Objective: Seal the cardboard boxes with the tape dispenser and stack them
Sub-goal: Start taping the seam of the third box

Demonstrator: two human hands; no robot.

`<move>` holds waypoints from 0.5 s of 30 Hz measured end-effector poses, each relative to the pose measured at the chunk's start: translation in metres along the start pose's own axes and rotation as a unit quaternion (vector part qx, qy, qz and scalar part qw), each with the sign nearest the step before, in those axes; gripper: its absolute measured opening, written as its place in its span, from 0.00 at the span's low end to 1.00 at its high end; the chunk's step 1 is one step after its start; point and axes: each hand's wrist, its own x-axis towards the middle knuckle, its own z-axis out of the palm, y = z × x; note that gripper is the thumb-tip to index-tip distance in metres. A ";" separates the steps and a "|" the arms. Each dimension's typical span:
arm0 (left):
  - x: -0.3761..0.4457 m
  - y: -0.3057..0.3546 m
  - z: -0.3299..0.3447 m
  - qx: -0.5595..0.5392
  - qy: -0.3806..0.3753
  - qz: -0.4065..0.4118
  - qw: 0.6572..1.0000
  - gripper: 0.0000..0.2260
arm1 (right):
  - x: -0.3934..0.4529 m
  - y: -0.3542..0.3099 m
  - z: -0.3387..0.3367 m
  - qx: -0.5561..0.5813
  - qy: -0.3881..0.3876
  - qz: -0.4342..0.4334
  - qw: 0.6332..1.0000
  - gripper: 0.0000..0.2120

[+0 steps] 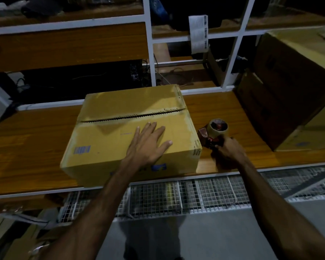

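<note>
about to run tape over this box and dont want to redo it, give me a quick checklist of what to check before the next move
1. Flaps closed: not ok. The box top seam shows a dark open gap, and the far flap sits slightly raised.
2. Box held steady: ok. The left hand lies flat on the near flap, fingers straight.
3. Tape dispenser in hand: ok. The right hand grips the tape dispenser, which sits on the table beside the box.
4. Tape end ready to stick: cannot tell, too dark and blurred.
5. Old tape on the seam: cannot tell.
6. Stacking spot: other boxes stand at the right; room on top cannot tell.
</note>
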 end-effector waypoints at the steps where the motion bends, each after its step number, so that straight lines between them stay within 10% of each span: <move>1: 0.001 0.002 0.001 -0.001 -0.001 0.000 1.000 0.35 | 0.001 -0.001 -0.001 0.022 -0.020 -0.005 1.000 0.17; 15: 0.017 0.023 -0.013 -0.243 0.010 -0.017 0.970 0.26 | -0.018 -0.042 -0.013 0.300 0.118 0.006 0.947 0.23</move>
